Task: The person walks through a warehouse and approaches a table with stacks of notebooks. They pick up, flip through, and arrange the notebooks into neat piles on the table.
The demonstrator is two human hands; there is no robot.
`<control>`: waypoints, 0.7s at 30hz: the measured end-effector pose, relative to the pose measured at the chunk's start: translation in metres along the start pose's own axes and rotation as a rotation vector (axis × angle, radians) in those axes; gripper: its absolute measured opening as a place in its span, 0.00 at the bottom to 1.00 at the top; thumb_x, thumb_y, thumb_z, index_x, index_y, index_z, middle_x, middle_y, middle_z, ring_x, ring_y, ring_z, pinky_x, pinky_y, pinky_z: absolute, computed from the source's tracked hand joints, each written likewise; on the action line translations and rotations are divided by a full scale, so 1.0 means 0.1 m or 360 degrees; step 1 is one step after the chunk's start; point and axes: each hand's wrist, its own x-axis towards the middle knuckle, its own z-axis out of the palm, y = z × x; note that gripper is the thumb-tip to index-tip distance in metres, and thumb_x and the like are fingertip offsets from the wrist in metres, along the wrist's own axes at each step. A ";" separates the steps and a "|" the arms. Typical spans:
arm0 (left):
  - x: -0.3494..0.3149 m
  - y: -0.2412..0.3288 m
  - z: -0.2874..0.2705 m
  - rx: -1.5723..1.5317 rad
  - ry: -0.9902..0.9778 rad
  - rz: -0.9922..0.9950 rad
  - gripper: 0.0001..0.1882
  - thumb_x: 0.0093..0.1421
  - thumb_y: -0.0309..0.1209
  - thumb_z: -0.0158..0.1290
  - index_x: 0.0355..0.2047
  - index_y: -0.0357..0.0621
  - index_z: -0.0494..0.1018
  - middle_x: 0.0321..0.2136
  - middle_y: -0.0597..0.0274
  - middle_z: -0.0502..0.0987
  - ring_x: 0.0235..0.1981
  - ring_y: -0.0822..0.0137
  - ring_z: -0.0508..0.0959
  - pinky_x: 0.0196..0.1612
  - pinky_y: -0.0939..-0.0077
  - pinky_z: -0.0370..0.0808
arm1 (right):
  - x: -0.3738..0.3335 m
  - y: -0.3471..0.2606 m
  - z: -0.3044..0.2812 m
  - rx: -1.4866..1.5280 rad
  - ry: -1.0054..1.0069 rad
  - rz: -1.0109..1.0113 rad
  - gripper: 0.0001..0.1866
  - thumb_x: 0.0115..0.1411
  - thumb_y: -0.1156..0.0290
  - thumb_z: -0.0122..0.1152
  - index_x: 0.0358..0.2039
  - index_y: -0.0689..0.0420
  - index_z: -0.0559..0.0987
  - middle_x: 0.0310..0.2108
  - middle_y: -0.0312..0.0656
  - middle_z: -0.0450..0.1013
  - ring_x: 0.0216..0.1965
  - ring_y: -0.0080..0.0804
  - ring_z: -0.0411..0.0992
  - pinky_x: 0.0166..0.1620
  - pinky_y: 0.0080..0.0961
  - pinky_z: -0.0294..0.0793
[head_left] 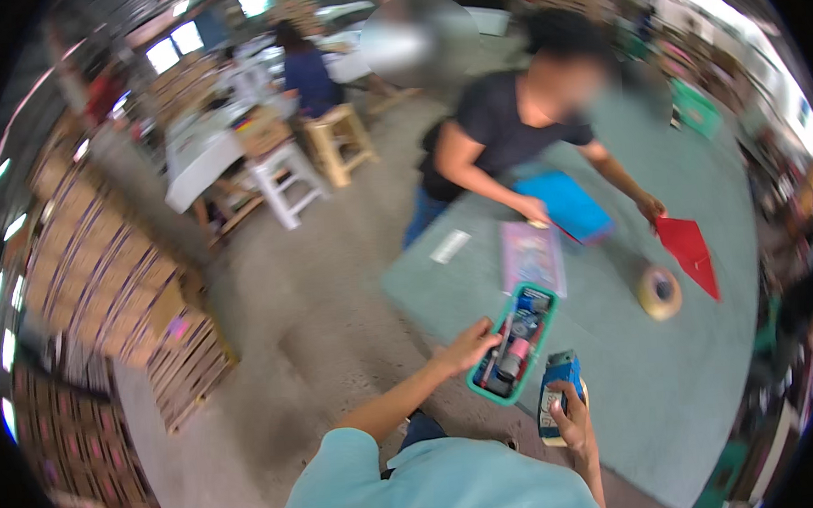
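A teal rectangular plastic basket of small items is gripped at its left rim by the left hand, at the near edge of the green table. To its right, a blue-and-black boxy object is clasped by the right hand, fingers curled. Farther away, a flat red sheet is held by a co-worker's hand.

Bottle seemingly in basket; tape right

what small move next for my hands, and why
Perhaps ease the green basket further over the table: in view it overlaps the table's edge, with only your left hand on it; your right hand grips a blue package.
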 end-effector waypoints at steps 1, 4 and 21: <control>-0.09 0.00 -0.24 -0.0018 0.0045 0.0024 0.16 0.59 0.42 0.46 0.34 0.40 0.63 0.27 0.58 0.66 0.33 0.68 0.66 0.38 0.73 0.65 | 0.21 -0.02 0.23 0.0099 -0.0034 -0.0032 0.25 0.58 0.51 0.54 0.47 0.58 0.70 0.40 0.48 0.71 0.43 0.38 0.68 0.45 0.31 0.66; -0.47 -0.15 -1.08 -0.0004 0.0306 0.0029 0.16 0.60 0.41 0.46 0.36 0.39 0.62 0.28 0.57 0.68 0.30 0.68 0.68 0.36 0.72 0.66 | 0.82 -0.36 1.13 0.0142 -0.0174 0.0005 0.28 0.57 0.50 0.54 0.49 0.59 0.69 0.41 0.51 0.71 0.44 0.40 0.68 0.47 0.32 0.66; -1.59 -0.91 -4.47 0.0323 0.1797 -0.0301 0.31 0.58 0.30 0.47 0.60 0.36 0.52 0.43 0.44 0.62 0.38 0.58 0.71 0.42 0.67 0.71 | 3.32 -1.88 5.39 -0.0495 -0.1339 0.0088 0.31 0.63 0.42 0.35 0.57 0.49 0.64 0.38 0.56 0.74 0.41 0.53 0.72 0.44 0.37 0.68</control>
